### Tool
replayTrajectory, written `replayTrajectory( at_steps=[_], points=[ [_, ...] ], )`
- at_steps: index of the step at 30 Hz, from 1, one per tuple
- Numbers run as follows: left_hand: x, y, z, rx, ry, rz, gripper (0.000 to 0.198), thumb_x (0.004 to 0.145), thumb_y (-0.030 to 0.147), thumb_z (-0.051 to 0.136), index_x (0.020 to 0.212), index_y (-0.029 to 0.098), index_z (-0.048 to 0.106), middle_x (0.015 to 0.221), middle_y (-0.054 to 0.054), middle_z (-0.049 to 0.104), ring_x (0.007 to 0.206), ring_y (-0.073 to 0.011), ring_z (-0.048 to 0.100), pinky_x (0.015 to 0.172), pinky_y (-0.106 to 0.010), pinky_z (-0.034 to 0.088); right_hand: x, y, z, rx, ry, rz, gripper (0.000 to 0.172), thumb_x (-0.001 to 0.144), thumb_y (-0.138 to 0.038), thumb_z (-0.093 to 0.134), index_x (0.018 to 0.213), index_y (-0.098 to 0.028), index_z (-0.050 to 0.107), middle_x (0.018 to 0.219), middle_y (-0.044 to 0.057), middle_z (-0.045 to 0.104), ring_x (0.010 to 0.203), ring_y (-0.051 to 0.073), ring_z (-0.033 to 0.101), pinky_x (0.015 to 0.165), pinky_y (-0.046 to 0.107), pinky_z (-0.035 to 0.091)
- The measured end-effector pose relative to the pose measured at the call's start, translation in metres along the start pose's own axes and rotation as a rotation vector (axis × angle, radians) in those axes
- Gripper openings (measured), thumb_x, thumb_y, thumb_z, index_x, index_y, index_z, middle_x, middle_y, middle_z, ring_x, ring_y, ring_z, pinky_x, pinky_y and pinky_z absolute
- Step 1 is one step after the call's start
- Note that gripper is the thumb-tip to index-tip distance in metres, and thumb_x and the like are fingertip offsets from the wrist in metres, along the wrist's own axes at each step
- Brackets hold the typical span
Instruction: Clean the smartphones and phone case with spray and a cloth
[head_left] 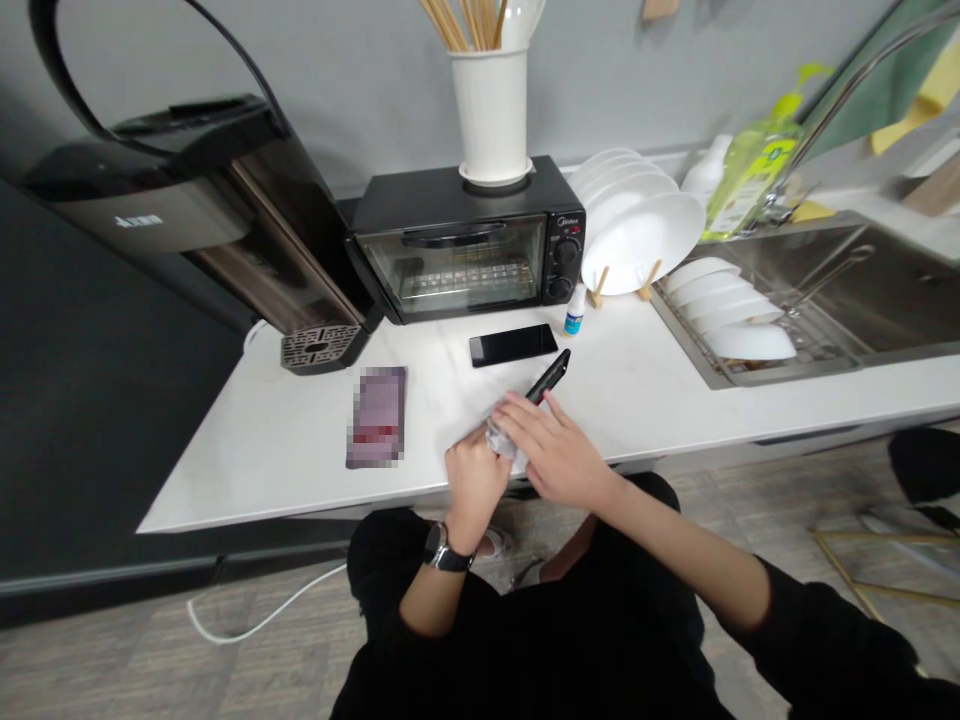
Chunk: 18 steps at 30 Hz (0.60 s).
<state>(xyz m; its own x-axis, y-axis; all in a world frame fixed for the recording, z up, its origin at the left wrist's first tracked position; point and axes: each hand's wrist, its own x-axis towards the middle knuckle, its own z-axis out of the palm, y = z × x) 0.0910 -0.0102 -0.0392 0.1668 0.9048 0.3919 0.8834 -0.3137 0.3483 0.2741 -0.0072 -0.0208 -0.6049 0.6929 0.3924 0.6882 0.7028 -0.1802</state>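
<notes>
My right hand [559,452] grips a black phone [550,375] that tilts up off the white counter [285,440], its top end pointing toward the toaster oven. My left hand [474,478], with a watch on the wrist, is closed on a crumpled white wipe [501,438] pressed against the lower end of that phone. Both hands meet at the counter's front edge. A second black phone [513,345] lies flat just behind them.
A blurred phone [376,416] lies flat to the left. Behind stand a black toaster oven [461,250] with a white utensil holder [491,110] on top, a small dropper bottle [574,312], a dark dispenser [225,220], racked white plates [637,235] and a sink [847,290] with bowls.
</notes>
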Motion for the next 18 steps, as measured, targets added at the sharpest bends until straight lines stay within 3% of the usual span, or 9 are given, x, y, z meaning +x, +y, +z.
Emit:
replayTrajectory(
  at_steps=[4, 6, 10, 13, 15, 16, 18],
  points=[
    [0.001, 0.002, 0.0, -0.026, 0.033, -0.02, 0.031, 0.105, 0.035, 0.058, 0.091, 0.017, 0.079, 0.077, -0.01, 0.079, 0.068, -0.0204, 0.074, 0.06, -0.028, 0.041, 0.006, 0.023, -0.002, -0.078, 0.15, 0.279, 0.084, 0.075, -0.008, 0.047, 0.158, -0.003, 0.037, 0.165, 0.022, 0.044, 0.163, 0.033, 0.022, 0.132, 0.063, 0.011],
    [0.001, 0.002, 0.0, -0.014, 0.038, -0.021, 0.03, 0.104, 0.033, 0.059, 0.089, 0.017, 0.079, 0.074, -0.01, 0.078, 0.066, -0.0209, 0.073, 0.059, -0.028, 0.04, 0.007, 0.016, -0.001, -0.045, 0.136, 0.251, 0.083, 0.073, -0.01, 0.05, 0.155, 0.0, 0.04, 0.163, 0.024, 0.045, 0.164, 0.035, 0.017, 0.132, 0.062, 0.014],
    [-0.001, -0.002, 0.002, 0.013, 0.018, 0.004, 0.023, 0.098, 0.018, 0.058, 0.087, 0.016, 0.078, 0.075, -0.01, 0.078, 0.066, -0.0218, 0.073, 0.06, -0.029, 0.042, 0.002, -0.007, 0.004, 0.042, 0.017, -0.03, 0.082, 0.077, -0.012, 0.05, 0.158, -0.003, 0.038, 0.165, 0.021, 0.044, 0.164, 0.031, 0.017, 0.133, 0.057, 0.015],
    [-0.002, -0.001, 0.001, -0.024, 0.032, 0.015, 0.025, 0.103, 0.027, 0.058, 0.092, 0.016, 0.079, 0.078, -0.01, 0.079, 0.069, -0.021, 0.074, 0.063, -0.028, 0.044, 0.001, 0.015, 0.0, -0.02, 0.085, 0.13, 0.084, 0.076, -0.007, 0.048, 0.159, -0.007, 0.037, 0.165, 0.019, 0.045, 0.163, 0.03, 0.023, 0.133, 0.06, 0.011],
    [-0.001, 0.0, 0.0, -0.054, 0.056, 0.016, 0.031, 0.105, 0.035, 0.058, 0.093, 0.017, 0.079, 0.077, -0.009, 0.079, 0.068, -0.02, 0.074, 0.063, -0.027, 0.045, 0.003, 0.032, -0.004, -0.064, 0.16, 0.305, 0.087, 0.072, -0.006, 0.049, 0.158, -0.006, 0.038, 0.166, 0.02, 0.043, 0.164, 0.034, 0.018, 0.132, 0.064, 0.013],
    [0.0, 0.001, -0.001, -0.056, 0.066, 0.01, 0.032, 0.105, 0.037, 0.058, 0.092, 0.017, 0.08, 0.074, -0.009, 0.078, 0.066, -0.0198, 0.074, 0.062, -0.027, 0.045, 0.004, 0.035, -0.005, -0.067, 0.172, 0.34, 0.088, 0.071, -0.007, 0.05, 0.157, -0.004, 0.038, 0.167, 0.02, 0.041, 0.165, 0.036, 0.013, 0.131, 0.066, 0.014],
    [0.0, 0.001, -0.001, -0.029, 0.062, -0.003, 0.031, 0.104, 0.033, 0.058, 0.088, 0.017, 0.079, 0.07, -0.008, 0.077, 0.064, -0.0202, 0.073, 0.06, -0.027, 0.044, 0.004, 0.025, -0.005, -0.027, 0.134, 0.262, 0.089, 0.07, -0.009, 0.051, 0.158, -0.002, 0.037, 0.168, 0.021, 0.04, 0.165, 0.037, 0.007, 0.13, 0.066, 0.017]
  ],
)
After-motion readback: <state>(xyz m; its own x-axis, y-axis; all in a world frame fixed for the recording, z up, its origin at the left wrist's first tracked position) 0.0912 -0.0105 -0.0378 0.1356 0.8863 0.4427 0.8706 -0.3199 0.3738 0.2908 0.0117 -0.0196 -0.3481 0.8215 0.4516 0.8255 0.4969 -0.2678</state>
